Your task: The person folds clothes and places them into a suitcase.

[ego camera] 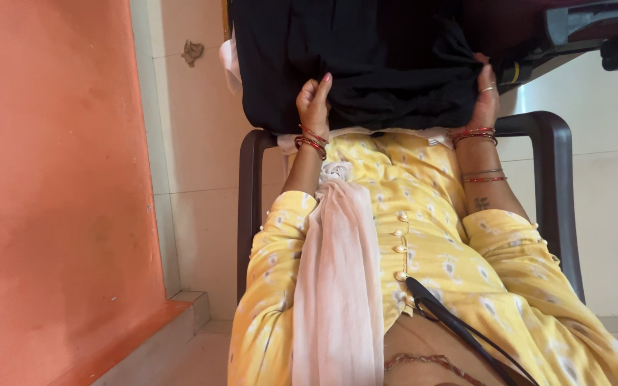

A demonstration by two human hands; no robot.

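Head view: a black cloth [366,61] is spread over the person's lap and knees, sagging in soft folds between the two dark plastic chair arms [548,164]. Its near hem is bunched and wrinkled where both hands take it.

The left hand [314,104] is closed on the near hem towards the cloth's left corner, fingers curled under the fabric and thumb pressed on top. The right hand [486,100] is likewise closed on the hem at the right corner, fingers tucked into a gathered fold; a ring shows on one finger. Red bangles sit on both wrists.

Judging by its drape and creasing, the cloth looks light, limp and not slippery; it should not hold any shape of its own, so it is best taken by pinching the hem or corners, well apart, as here.

The cloth lies beyond both hands, running away from them towards the top of the frame, where it is cut off. A pale pink scarf [337,286] hangs down the yellow dress [438,236].
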